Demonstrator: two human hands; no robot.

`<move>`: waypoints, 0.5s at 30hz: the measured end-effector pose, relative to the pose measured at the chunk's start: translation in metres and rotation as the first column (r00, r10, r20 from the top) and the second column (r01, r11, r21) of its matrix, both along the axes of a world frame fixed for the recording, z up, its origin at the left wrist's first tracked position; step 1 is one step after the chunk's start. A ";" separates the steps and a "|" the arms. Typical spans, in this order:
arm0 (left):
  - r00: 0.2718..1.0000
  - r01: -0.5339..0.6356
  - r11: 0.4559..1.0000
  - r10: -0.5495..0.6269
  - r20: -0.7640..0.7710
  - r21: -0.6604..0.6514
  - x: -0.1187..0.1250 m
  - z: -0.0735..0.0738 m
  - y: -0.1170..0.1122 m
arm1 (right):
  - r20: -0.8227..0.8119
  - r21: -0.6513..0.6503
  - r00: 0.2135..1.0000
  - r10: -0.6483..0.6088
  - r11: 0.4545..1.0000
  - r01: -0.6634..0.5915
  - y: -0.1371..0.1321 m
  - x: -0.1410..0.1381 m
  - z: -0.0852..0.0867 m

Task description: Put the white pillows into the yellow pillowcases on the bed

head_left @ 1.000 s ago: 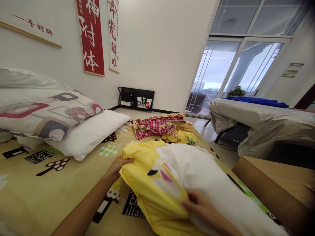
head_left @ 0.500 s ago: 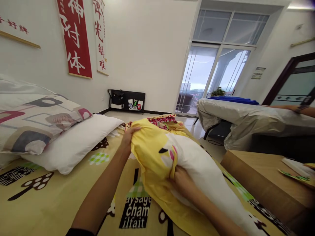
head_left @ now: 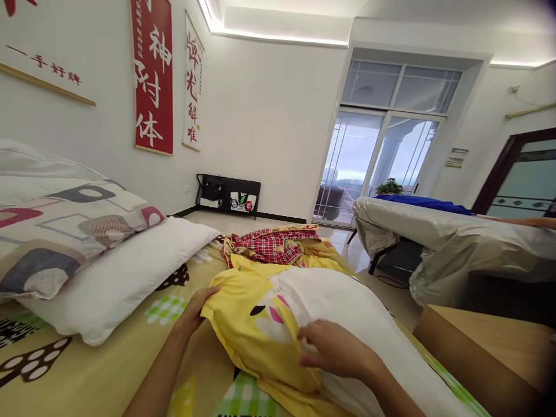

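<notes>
head view: a person's left hand (head_left: 200,306) grips a corner of a yellow case (head_left: 241,298) on a bed (head_left: 104,379), thumb over the cloth. the right hand (head_left: 334,349) is at the case's open edge, fingers curled; whether they pinch the cloth cannot be told. a white pillow (head_left: 373,324) sits partly inside the case, its bare length running out to the case's right. just beyond the case lies red checked cloth (head_left: 269,246). left of the case, a plain cushion (head_left: 147,275) lies partly under a patterned cushion (head_left: 65,243). right of the case are a box (head_left: 490,336) and, farther off, plastic sheeting (head_left: 438,237).
</notes>
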State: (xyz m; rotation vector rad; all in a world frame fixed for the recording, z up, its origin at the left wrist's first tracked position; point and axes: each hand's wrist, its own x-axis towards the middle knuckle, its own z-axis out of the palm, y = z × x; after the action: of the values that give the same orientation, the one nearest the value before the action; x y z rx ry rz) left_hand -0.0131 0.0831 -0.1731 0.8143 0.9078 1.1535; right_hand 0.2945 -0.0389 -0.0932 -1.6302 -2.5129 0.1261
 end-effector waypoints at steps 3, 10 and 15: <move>0.999 -0.033 0.998 0.032 0.011 0.061 0.012 0.017 -0.010 | -0.141 0.087 0.989 0.047 0.996 -0.035 0.002 -0.046 0.029; 0.968 0.035 0.972 0.025 -0.251 0.231 0.035 0.025 -0.034 | -0.574 0.180 0.798 0.181 0.979 -0.092 0.049 -0.096 -0.049; 0.952 0.094 0.961 -0.011 -0.304 0.260 0.046 0.026 -0.046 | -0.665 0.095 0.726 0.175 0.984 -0.150 0.062 -0.086 -0.064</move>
State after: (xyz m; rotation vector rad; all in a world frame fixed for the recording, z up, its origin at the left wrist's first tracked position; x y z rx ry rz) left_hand 0.0324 0.0366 -0.1472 1.2584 0.9803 1.1391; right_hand 0.2088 0.0235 -0.1570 -1.0613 -2.0471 0.5782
